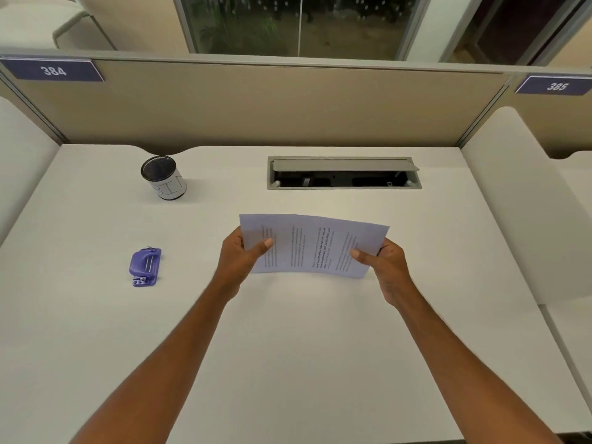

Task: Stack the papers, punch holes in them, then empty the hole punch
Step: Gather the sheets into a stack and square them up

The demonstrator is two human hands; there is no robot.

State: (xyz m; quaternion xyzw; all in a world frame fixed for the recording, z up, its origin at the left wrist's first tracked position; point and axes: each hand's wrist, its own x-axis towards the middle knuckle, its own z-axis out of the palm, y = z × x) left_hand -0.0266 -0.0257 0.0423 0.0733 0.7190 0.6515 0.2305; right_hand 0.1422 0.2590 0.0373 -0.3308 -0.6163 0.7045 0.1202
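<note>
The desk [288,347] is bare in front of me. I hold the papers [312,246] above its middle by the short edges, left hand [238,259] and right hand [386,269] each pinching, thumb on top, fingers hidden behind. They feel light and limp to judge by the bow between my grips; edge holds suit squaring them. How many sheets, I cannot tell. The cup [163,177] stands far left. The punch [145,266] lies left, well apart; its tray is hidden.
</note>
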